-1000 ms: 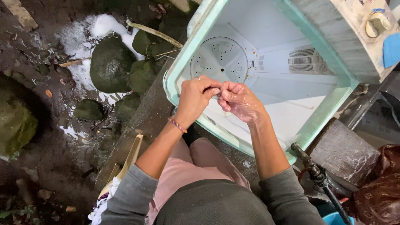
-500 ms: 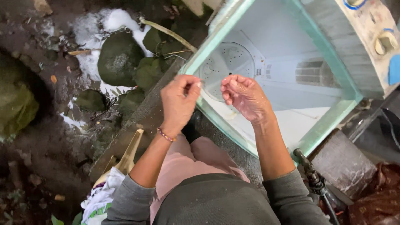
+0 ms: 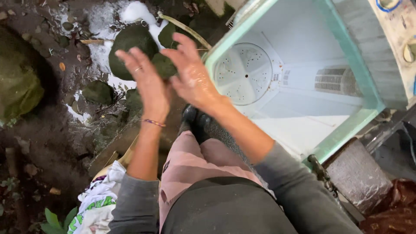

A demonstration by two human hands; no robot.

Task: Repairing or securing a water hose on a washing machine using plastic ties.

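Note:
My left hand (image 3: 147,84) and my right hand (image 3: 190,73) are raised side by side in front of me, wet, fingers spread, holding nothing. They hover over mossy stones (image 3: 132,43) to the left of an open washing machine tub (image 3: 346,125). The tub has a mint green rim and a white inside with a round pulsator disc (image 3: 243,73) at its bottom. A thin bracelet sits on my left wrist and a ring on one left finger.
Soapy foam (image 3: 138,13) lies on the muddy ground among the stones. A white printed cloth (image 3: 97,203) sits in a container at lower left. A stone block (image 3: 357,177) and dark bag stand at lower right. The machine's control panel (image 3: 401,30) is at upper right.
My hands were together over the tub's edge, fingers pinched. They have separated, opened flat and swung left, off the tub and over the stones.

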